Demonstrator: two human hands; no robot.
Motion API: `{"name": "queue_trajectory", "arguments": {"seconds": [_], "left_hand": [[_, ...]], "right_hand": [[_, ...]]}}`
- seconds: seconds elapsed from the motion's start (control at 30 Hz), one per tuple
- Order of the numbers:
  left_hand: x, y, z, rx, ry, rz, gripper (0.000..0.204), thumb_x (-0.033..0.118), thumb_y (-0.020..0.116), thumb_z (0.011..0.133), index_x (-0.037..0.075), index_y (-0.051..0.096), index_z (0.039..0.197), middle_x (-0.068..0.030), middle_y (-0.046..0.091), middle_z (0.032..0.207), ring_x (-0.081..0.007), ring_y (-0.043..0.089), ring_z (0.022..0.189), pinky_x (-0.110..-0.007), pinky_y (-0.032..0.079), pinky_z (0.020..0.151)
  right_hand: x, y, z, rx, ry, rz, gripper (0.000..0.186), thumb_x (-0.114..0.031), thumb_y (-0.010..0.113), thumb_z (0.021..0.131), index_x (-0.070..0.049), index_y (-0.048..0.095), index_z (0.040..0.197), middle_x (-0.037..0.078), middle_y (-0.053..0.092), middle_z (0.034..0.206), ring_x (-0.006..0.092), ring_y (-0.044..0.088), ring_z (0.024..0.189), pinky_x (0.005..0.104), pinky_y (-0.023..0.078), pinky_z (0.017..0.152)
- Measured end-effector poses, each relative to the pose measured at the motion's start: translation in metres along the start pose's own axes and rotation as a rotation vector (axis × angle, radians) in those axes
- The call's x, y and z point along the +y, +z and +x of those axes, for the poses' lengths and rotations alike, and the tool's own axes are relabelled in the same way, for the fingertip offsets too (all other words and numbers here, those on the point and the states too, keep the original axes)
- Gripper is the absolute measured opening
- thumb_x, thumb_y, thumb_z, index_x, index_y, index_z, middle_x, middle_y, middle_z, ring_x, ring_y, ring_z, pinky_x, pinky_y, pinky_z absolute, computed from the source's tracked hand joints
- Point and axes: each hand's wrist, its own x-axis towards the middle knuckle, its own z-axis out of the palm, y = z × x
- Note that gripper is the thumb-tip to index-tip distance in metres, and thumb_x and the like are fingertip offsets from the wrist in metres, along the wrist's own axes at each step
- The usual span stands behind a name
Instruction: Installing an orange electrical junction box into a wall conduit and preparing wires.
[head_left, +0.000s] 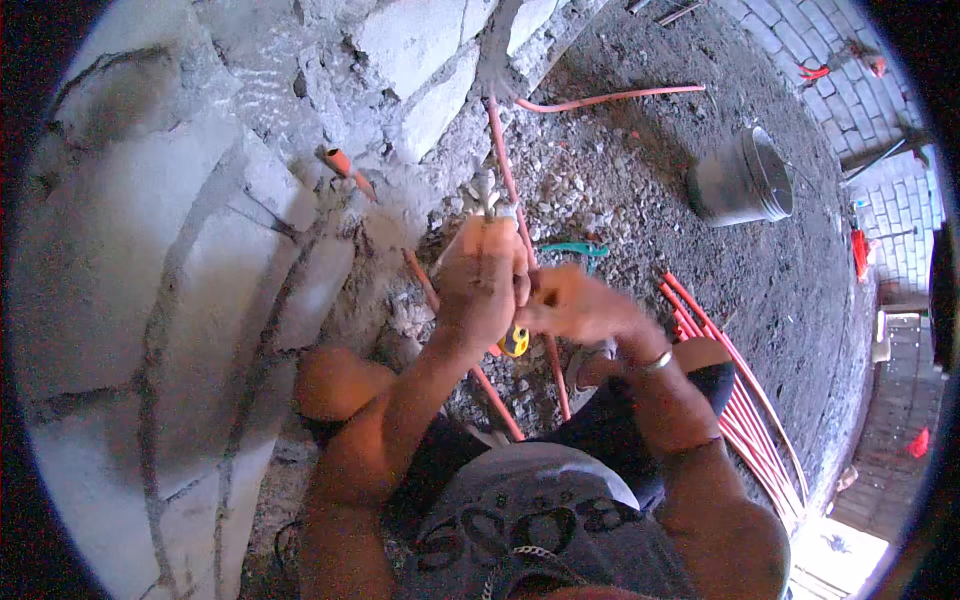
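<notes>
My left hand [482, 270] is closed around a metal tool, its grey head [486, 190] showing above my fist beside an orange pipe [496, 125]. Just right of it is my right hand [570, 305], blurred, its fingers at my left hand. A yellow-and-black object [515, 340] shows below my hands, partly hidden; I cannot tell whether either hand holds it. A teal tool [570, 250] lies on the rubble behind my right hand.
A broken block wall [140, 250] with cut grooves and an orange pipe stub [338, 163] is at the left. A grey bucket [730, 185] lies on the dirt floor [800, 330]. Several loose orange pipes [745, 420] lie at my right. Another pipe [610, 98] lies at the back.
</notes>
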Motion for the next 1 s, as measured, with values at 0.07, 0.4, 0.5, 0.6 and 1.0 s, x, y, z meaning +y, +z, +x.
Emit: {"name": "queue_trajectory", "arguments": {"seconds": [0.07,0.4,0.5,0.6,1.0], "left_hand": [[-0.004,-0.001,-0.004,-0.081,0.05,0.332,0.024,0.028,0.051,0.093,0.005,0.049,0.091,-0.0072,0.049,0.067,-0.0181,0.052,0.054,-0.032,0.041,0.047],[-0.011,0.014,-0.015,-0.215,0.261,0.685,0.023,0.022,0.05,0.092,-0.001,0.051,0.093,-0.0231,0.057,0.077,-0.0439,0.057,0.074,-0.047,0.044,0.064],[-0.013,0.01,-0.014,-0.211,0.164,0.743,0.022,0.021,0.05,0.092,-0.001,0.052,0.093,-0.0229,0.057,0.078,-0.0433,0.058,0.075,-0.047,0.044,0.063],[-0.015,0.006,-0.012,-0.193,0.092,0.775,0.021,0.021,0.05,0.092,0.0,0.052,0.093,-0.0228,0.057,0.077,-0.0426,0.058,0.075,-0.046,0.044,0.062],[-0.011,0.005,-0.011,-0.264,0.021,0.697,0.022,0.021,0.052,0.093,-0.001,0.053,0.093,-0.0196,0.056,0.075,-0.0365,0.06,0.07,-0.043,0.044,0.061]], "right_hand": [[-0.007,-0.031,-0.004,0.012,-0.075,-0.103,0.043,-0.039,0.046,0.093,0.0,0.061,0.103,0.007,0.058,0.075,0.0144,0.054,0.068,0.0313,0.046,0.064],[-0.012,-0.019,0.004,0.457,-0.076,-0.103,0.039,-0.033,0.046,0.095,-0.003,0.066,0.082,0.006,0.058,0.064,0.012,0.054,0.062,0.0307,0.045,0.059],[-0.011,-0.018,0.009,0.413,0.138,0.015,0.038,-0.032,0.047,0.094,-0.003,0.064,0.078,0.007,0.058,0.064,0.0133,0.055,0.061,0.0318,0.046,0.058],[-0.01,-0.013,0.009,0.45,0.148,0.01,0.033,-0.03,0.048,0.094,-0.004,0.063,0.081,0.008,0.058,0.068,0.0182,0.057,0.061,0.0328,0.046,0.059],[-0.011,-0.023,-0.006,0.318,-0.08,-0.367,0.029,-0.031,0.05,0.09,-0.005,0.061,0.085,0.009,0.057,0.074,0.0215,0.057,0.067,0.0333,0.046,0.06]]}}
